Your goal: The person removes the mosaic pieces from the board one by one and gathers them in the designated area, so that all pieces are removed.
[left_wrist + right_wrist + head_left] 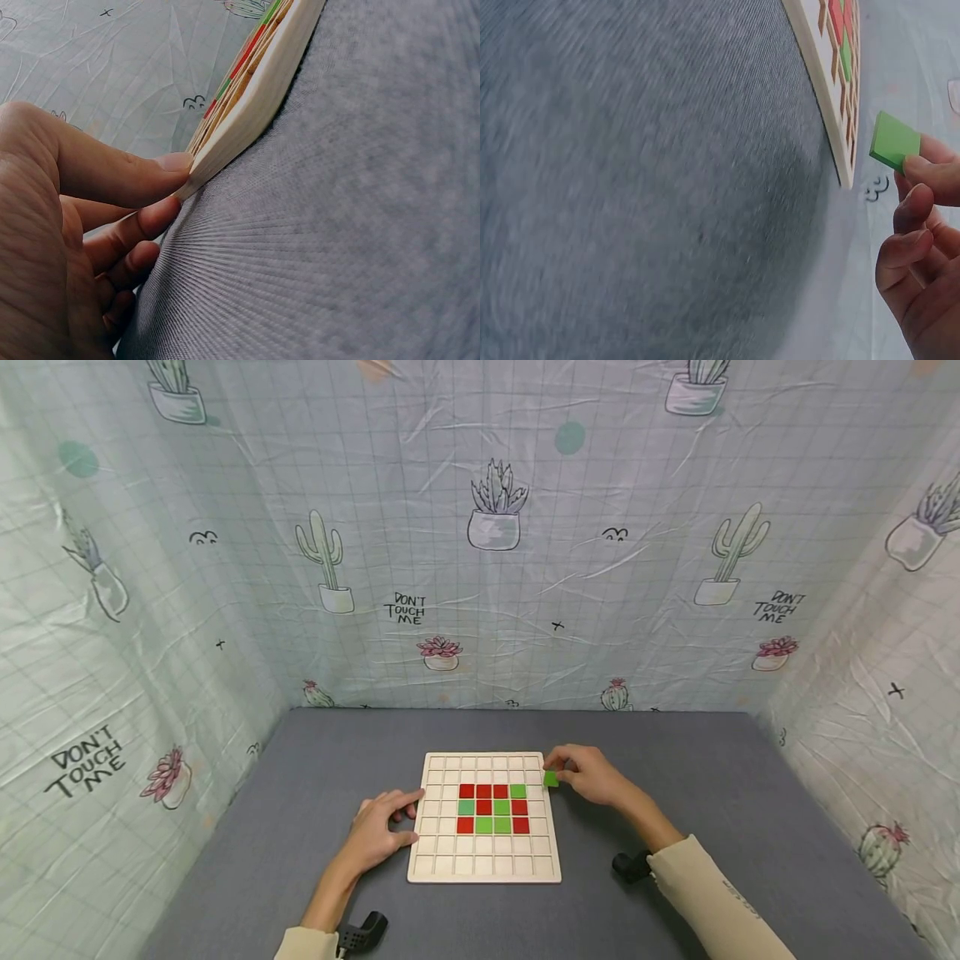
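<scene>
A pale wooden board [483, 864] with a grid of square recesses lies on the grey cloth. Red tiles [483, 807] and green tiles [492, 825] fill a block of three rows around its middle. Against the board's left edge rest the thumb and index finger of my left hand [371, 831], spread apart; its other fingers bend beneath, as the left wrist view shows. My right hand [591, 774] pinches a green square tile [895, 141] between thumb and fingers, just beyond the board's upper right edge. In the right wrist view the tile is tilted and apart from the board.
Grey cloth [330, 752] covers the table. Around it hang pale curtains [420, 527] printed with cacti and lettering. A black device [363, 932] sits at the left wrist, another black device [632, 867] at the right wrist.
</scene>
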Motion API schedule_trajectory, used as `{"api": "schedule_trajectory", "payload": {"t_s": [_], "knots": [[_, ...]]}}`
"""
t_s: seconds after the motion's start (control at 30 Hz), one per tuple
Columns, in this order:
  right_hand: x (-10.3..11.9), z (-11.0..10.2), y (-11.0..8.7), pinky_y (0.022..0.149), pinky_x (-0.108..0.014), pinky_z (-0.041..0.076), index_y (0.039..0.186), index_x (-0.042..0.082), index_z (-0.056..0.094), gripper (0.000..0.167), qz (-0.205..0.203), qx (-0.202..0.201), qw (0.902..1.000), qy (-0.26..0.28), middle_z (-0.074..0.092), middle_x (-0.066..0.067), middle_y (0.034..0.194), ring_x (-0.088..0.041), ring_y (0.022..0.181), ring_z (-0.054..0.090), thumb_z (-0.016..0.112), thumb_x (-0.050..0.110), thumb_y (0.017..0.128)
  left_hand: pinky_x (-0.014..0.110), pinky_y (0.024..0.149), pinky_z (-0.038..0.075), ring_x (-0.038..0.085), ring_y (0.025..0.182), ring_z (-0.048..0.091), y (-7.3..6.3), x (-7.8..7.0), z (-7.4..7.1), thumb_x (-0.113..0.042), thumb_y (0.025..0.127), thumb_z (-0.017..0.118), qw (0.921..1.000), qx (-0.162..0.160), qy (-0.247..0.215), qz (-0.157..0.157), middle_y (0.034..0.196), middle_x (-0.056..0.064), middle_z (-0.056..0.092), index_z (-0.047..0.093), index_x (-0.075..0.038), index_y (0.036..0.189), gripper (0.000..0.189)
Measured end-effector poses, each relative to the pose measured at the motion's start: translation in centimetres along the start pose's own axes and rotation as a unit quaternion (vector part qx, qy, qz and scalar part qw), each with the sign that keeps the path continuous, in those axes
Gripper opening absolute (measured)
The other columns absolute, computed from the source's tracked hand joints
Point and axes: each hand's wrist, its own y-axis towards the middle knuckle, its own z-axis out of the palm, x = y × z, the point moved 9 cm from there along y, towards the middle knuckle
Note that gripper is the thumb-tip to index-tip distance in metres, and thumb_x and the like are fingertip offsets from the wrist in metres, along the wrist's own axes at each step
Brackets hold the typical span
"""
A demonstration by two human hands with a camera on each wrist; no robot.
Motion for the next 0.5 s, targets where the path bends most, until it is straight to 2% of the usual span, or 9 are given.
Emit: {"api": "schedule_trajectory", "payload": {"t_s": [0.1,0.23,0.37,0.5], "knots": [[-0.7,-0.4,-0.1,0.066,-0.030,0.047,0.113,0.007,0.074,0.020,0.008,-0.004,1.0000,-0.004,0.067,-0.007,0.099,-0.016,0.074,0.059,0.064,0.000,0.097,0.035,0.085,0.024,0.004,0.080,0.047,0.0,-0.1,-0.1,-0.010,0.071,0.084,1.0000,-0.003,0.000,0.002,0.088,-0.016,0.059,0.069,-0.015,0.137,0.068],[-1.6,-0.8,-0.2,0.070,-0.033,0.048,0.113,0.008,0.074,0.021,0.010,-0.005,0.9999,-0.010,0.068,-0.006,0.100,-0.018,0.079,0.061,0.064,0.000,0.097,0.035,0.086,0.024,0.004,0.080,0.046,0.0,-0.1,-0.1,-0.011,0.071,0.084,1.0000,-0.006,-0.002,0.003,0.088,-0.014,0.059,0.069,-0.014,0.137,0.068],[-2.5,-1.3,-0.1,0.070,-0.034,0.049,0.112,0.009,0.075,0.021,0.011,-0.011,0.9997,-0.018,0.069,-0.007,0.101,-0.019,0.083,0.064,0.064,0.000,0.097,0.034,0.085,0.024,0.005,0.079,0.047,0.0,-0.2,-0.1,-0.012,0.071,0.084,0.9998,-0.011,0.004,0.015,0.088,-0.012,0.060,0.070,-0.013,0.136,0.067],[-3.2,-2.0,-0.2,0.070,-0.034,0.050,0.111,0.008,0.075,0.021,0.022,-0.023,0.9993,-0.017,0.070,-0.009,0.100,-0.021,0.084,0.065,0.064,-0.001,0.096,0.034,0.085,0.024,0.004,0.079,0.046,0.0,-0.1,-0.1,-0.012,0.071,0.084,0.9999,-0.008,0.005,0.013,0.088,-0.013,0.059,0.070,-0.013,0.136,0.067]]}}
